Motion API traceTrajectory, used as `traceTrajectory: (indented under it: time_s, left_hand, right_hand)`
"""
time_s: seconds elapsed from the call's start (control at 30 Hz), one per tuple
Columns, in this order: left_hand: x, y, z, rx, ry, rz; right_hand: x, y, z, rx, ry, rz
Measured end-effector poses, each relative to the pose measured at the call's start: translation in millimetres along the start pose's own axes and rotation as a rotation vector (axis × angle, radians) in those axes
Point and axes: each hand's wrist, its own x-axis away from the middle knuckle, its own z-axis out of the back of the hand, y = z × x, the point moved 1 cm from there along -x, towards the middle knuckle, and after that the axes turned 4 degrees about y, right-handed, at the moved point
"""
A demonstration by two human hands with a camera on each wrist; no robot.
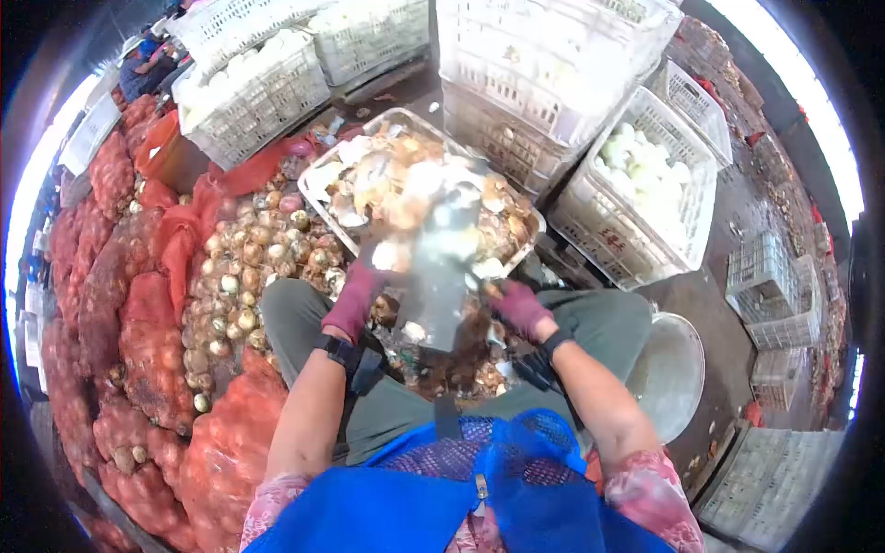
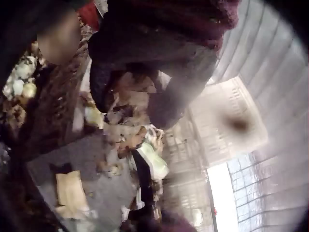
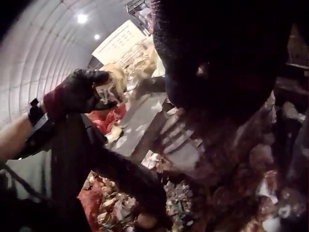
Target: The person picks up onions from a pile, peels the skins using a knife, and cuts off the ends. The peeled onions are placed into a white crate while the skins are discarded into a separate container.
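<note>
My left hand (image 1: 355,300), in a dark red glove with dark fingers, pinches an onion (image 1: 392,255) at the near edge of the heaped tray. In the right wrist view the thumb and fingers of that left hand (image 3: 79,94) curl round the pale onion (image 3: 116,79). A grey board (image 1: 438,309) stands between my knees, scattered with bits of skin. My right hand (image 1: 521,309), gloved the same way, is at the right side of the board. The right glove (image 3: 217,58) shows only as a dark mass in its wrist view; I cannot tell what it holds.
A white tray (image 1: 318,189) heaped with onions and skins lies ahead. Loose onions (image 1: 249,276) and red mesh sacks (image 1: 230,442) fill the left. White crates (image 1: 636,249) of peeled onions stand ahead and right. A metal basin (image 1: 678,369) sits beside my right knee.
</note>
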Motion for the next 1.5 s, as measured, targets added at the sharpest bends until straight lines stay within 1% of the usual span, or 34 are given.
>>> traceTrajectory:
  time_s: [0.03,0.07,0.1,0.13,0.17,0.2,0.23,0.27,0.3,0.33,0.37,0.4,0.43,0.5,0.53,0.57,0.6,0.63,0.67,0.7,0.73,0.77,0.83,0.9,0.97,1.0,1.07,1.1,1.17,1.2,1.27,1.3,1.37,1.5]
  left_hand:
    - [-1,-11,-6,-0.054,-0.001,-0.047]
    - [3,-6,-12,-0.046,-0.02,-0.038]
    - [9,7,-15,-0.165,-0.056,-0.19]
    - [13,15,-16,-0.289,-0.089,-0.34]
    - [10,12,-22,-0.475,-0.115,-0.275]
    - [18,24,-29,-0.644,-0.132,-0.232]
    - [26,36,-34,-0.811,-0.15,-0.192]
    - [28,43,-35,-0.852,-0.22,-0.195]
    - [28,42,-37,-0.972,-0.237,-0.251]
    - [26,26,-42,-0.933,-0.13,-0.31]
    - [23,11,-48,-0.888,-0.024,-0.373]
    - [19,18,-47,-0.764,-0.098,-0.237]
    - [22,23,-45,-0.726,-0.081,-0.227]
    - [13,10,-41,-0.806,-0.148,-0.263]
    - [10,3,-41,-0.806,-0.155,-0.259]
    - [11,6,-42,-0.86,-0.162,-0.201]
    - [12,9,-43,-0.915,-0.169,-0.145]
    - [14,10,-45,-0.916,-0.178,-0.145]
    - [16,12,-45,-0.949,-0.137,-0.172]
    - [18,14,-45,-0.981,-0.096,-0.198]
    - [17,17,-45,-0.942,-0.111,-0.117]
    - [15,18,-44,-0.941,-0.119,-0.118]
    - [12,16,-39,-0.945,-0.24,-0.111]
    - [9,11,-39,-0.921,-0.259,-0.092]
    - [9,10,-41,-0.88,-0.186,-0.144]
    - [11,13,-43,-0.881,-0.189,-0.146]
    - [18,18,-45,-0.926,-0.106,-0.081]
    - [19,18,-46,-0.928,-0.105,-0.081]
    - [20,19,-47,-0.938,-0.105,-0.094]
    - [21,20,-47,-0.94,-0.106,-0.094]
    - [22,23,-51,-0.896,-0.096,-0.077]
    - [22,25,-51,-0.896,-0.097,-0.084]
    - [25,27,-51,-0.885,-0.118,-0.072]
    - [37,33,-54,-0.862,-0.06,-0.091]
  right_hand:
    - [-26,31,-12,0.004,0.07,-0.059]
    - [-27,36,-9,0.133,0.13,-0.016]
    - [-27,33,-8,0.259,0.183,0.032]
    - [-25,31,-8,0.067,0.291,0.029]
    - [-20,26,-6,-0.127,0.399,0.023]
    - [-19,15,-9,-0.357,0.292,0.144]
    - [-6,12,-5,-0.024,0.406,0.168]
    - [14,-14,1,-0.12,0.385,0.12]
    - [27,-28,-1,-0.218,0.363,0.074]
    - [37,-37,-7,-0.22,0.355,0.06]
    - [50,-44,-13,-0.076,0.452,0.187]
    - [61,-47,-18,0.073,0.547,0.312]
    - [68,-48,-25,0.073,0.547,0.301]
    - [75,-51,-42,0.059,0.413,0.251]
    - [75,-48,-50,0.162,0.489,0.3]
    - [75,-48,-54,0.163,0.487,0.29]
    - [73,-49,-57,0.129,0.444,0.274]
    - [71,-50,-60,0.091,0.4,0.262]
    - [66,-48,-66,0.234,0.439,0.371]
    - [62,-45,-72,0.23,0.437,0.366]
    - [59,-42,-78,0.224,0.39,0.321]
    - [57,-41,-80,0.22,0.344,0.274]
    - [56,-39,-83,0.267,0.365,0.294]
    - [56,-40,-86,0.309,0.384,0.317]
    - [56,-40,-85,0.345,0.39,0.268]
    - [55,-40,-84,0.343,0.392,0.265]
    - [52,-42,-84,0.309,0.34,0.261]
    - [48,-38,-86,0.307,0.34,0.261]
    - [41,-38,-86,0.438,0.364,0.343]
    - [41,-42,-82,0.436,0.365,0.343]
    - [41,-48,-71,0.334,0.142,0.144]
    - [40,-46,-69,0.335,0.149,0.143]
    - [40,-44,-68,0.279,0.178,0.224]
    - [31,-37,-85,0.304,0.197,0.201]
